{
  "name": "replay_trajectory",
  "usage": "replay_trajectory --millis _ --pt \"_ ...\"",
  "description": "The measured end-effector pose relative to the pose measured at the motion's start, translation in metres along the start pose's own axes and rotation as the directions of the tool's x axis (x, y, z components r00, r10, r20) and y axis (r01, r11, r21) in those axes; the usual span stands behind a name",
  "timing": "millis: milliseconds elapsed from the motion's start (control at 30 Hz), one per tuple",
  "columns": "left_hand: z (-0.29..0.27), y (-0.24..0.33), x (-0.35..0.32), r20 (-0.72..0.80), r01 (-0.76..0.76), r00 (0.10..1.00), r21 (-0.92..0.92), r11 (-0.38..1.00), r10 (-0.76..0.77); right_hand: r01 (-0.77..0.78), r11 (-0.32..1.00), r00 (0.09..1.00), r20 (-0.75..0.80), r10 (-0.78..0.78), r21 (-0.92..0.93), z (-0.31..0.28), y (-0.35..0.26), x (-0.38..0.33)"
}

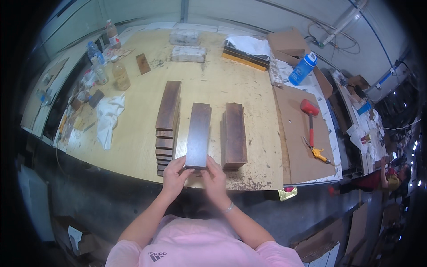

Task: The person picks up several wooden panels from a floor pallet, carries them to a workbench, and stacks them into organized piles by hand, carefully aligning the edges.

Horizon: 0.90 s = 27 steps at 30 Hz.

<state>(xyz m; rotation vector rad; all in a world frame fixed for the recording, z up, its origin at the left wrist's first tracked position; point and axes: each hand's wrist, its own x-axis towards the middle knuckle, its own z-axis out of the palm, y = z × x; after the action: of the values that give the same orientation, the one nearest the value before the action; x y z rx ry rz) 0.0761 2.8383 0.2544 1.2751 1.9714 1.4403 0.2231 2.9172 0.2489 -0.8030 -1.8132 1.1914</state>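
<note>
Presently both hands, left hand (176, 174) and right hand (212, 176), pinch the near end of a dark wooden plank (198, 135) at the worktop's (249, 102) near edge, between two plank stacks (168, 120), probably squaring it.

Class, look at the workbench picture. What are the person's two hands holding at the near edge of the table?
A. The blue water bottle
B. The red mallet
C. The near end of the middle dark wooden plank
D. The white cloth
C: the left hand and right hand both grip the near end of the middle dark wooden plank, while the red mallet lies apart on cardboard to the right.
</note>
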Motion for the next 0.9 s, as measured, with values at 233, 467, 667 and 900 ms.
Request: replay_trajectory --millis 233,467,667,900 --pt "0.0 0.008 0.006 -0.013 0.008 1.0 0.085 0.996 -0.007 0.026 0.991 0.994 -0.099 -0.039 -0.132 0.008 0.004 0.004" --pt "-0.002 0.012 0.013 -0.122 -0.118 0.982 0.201 0.972 0.144 0.043 0.992 0.986 -0.157 -0.062 -0.118 0.004 -0.006 0.009" --pt "0.0 0.011 0.021 -0.126 0.029 0.992 0.029 0.999 -0.025 -0.016 0.994 0.991 -0.136 0.001 -0.111 0.006 -0.017 0.018" --pt "0.004 0.006 0.017 -0.162 0.01 0.987 -0.064 0.998 -0.02 0.012 0.992 0.984 -0.175 -0.034 -0.126 0.01 -0.019 0.016"
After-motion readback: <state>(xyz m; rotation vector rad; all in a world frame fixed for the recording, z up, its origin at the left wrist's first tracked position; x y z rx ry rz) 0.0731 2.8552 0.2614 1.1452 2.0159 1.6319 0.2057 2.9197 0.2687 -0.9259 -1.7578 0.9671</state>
